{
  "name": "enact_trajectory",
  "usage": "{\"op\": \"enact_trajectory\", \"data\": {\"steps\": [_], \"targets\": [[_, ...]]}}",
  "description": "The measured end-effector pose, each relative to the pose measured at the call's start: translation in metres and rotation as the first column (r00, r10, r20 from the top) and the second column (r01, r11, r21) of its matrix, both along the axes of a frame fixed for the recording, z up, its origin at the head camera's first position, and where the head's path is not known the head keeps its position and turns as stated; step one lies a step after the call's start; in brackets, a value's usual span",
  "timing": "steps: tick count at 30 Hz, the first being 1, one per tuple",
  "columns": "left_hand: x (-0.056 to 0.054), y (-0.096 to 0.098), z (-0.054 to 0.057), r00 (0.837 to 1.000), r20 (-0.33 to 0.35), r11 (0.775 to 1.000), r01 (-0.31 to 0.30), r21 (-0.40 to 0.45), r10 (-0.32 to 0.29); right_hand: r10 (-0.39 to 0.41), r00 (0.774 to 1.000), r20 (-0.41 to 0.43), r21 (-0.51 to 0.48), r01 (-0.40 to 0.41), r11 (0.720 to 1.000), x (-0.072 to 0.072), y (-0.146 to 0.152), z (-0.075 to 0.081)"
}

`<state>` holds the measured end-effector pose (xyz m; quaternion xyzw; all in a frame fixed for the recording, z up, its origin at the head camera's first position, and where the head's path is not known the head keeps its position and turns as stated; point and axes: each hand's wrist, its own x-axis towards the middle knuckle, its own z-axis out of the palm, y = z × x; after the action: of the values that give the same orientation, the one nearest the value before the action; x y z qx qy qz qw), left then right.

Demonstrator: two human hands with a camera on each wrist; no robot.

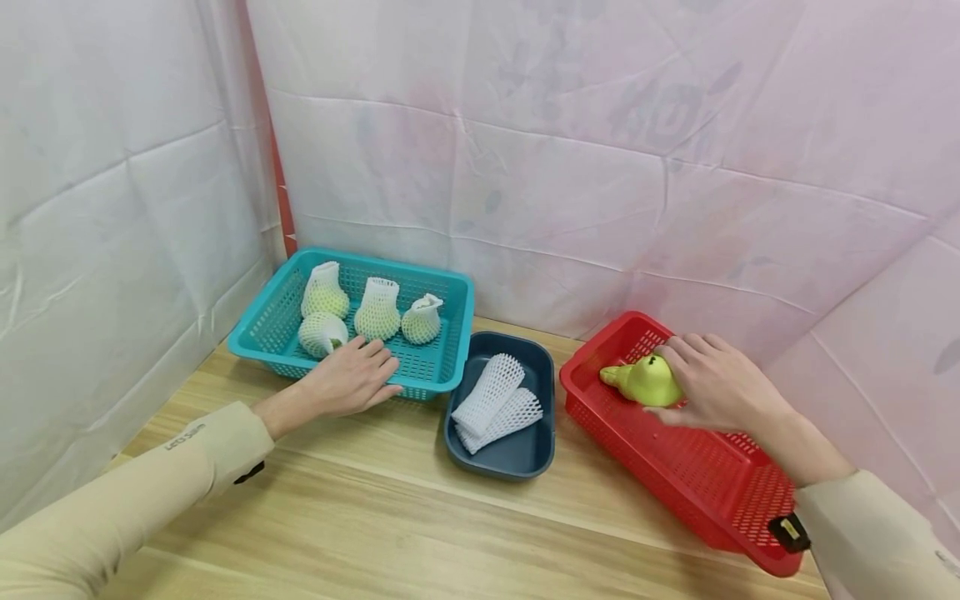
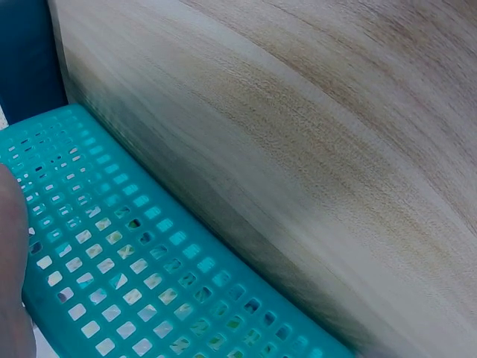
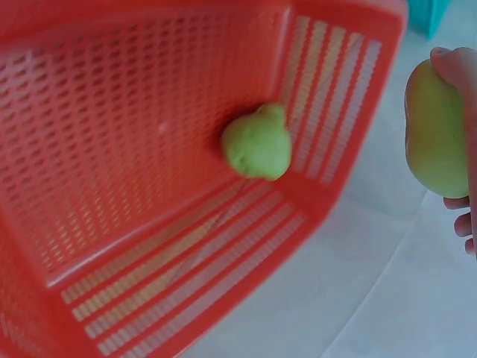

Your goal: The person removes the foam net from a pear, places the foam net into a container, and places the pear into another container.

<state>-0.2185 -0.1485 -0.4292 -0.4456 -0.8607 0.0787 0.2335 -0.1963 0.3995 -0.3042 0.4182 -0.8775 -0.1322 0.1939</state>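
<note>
Nearest me: bare wood-grain worktop. Red basket on my right, set at an angle, near end by my right cuff. Dark blue tray in the middle, two white foam nets lying in it, one overlapping the other. My left hand is at the turquoise basket's near rim, fingers loosely extended, nothing gripped; can't tell if they touch the rim. My right hand is over the red basket, thumb and fingers curled round a yellow-green fruit. Second fruit, knobbly, sits in that basket's far corner. Turquoise basket, left: four netted fruits inside. Behind everything, a creased pale cloth.
</note>
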Motion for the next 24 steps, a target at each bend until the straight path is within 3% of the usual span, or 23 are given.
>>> {"op": "enact_trajectory", "data": {"steps": [6, 13, 24], "targets": [[0.000, 0.000, 0.000, 1.000, 0.008, 1.000, 0.008, 0.016, -0.008, -0.020, 1.000, 0.009, 0.019, 0.020, 1.000, -0.010, 0.028, -0.011], [-0.001, 0.000, -0.002, 1.000, 0.011, 0.999, 0.015, 0.029, -0.016, -0.122, 0.992, 0.040, 0.115, 0.117, 0.986, -0.016, 0.052, -0.023], [0.000, 0.001, 0.001, 0.999, 0.040, 1.000, -0.014, -0.011, 0.015, -0.217, 0.970, 0.112, 0.228, 0.187, 0.956, -0.027, 0.069, -0.053]]}}
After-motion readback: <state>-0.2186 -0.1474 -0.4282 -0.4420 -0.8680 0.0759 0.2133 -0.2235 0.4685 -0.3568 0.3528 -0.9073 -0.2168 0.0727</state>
